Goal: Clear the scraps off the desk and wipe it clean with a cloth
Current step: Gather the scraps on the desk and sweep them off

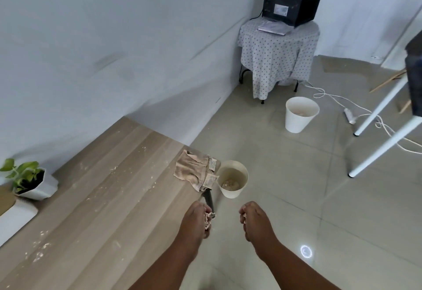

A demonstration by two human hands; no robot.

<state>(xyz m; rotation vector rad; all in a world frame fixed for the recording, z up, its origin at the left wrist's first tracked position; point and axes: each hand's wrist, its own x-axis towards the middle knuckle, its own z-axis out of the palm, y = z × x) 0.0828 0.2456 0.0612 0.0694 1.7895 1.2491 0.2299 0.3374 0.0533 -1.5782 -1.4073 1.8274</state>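
Note:
The wooden desk (pixel 109 189) runs along the wall and carries pale crumbs and dust in several patches (pixel 41 249). A beige cloth (pixel 194 172) lies on its right corner. Beside that corner a white bin (pixel 233 181) stands on the floor with scraps at its bottom. My left hand (pixel 196 219) is past the desk's edge and grips a bunch of pale scraps (pixel 208 219). My right hand (pixel 255 219) hovers over the floor with its fingers curled; a few pale bits show at its fingertips. Both hands are short of the bin.
A potted plant (pixel 28 181) sits at the desk's left by the wall. A second white bin (pixel 300 113) stands further off, near a cloth-covered stand with a black printer (pixel 290 7). White cables (pixel 365 111) and white furniture legs (pixel 383 143) cross the tiled floor at right.

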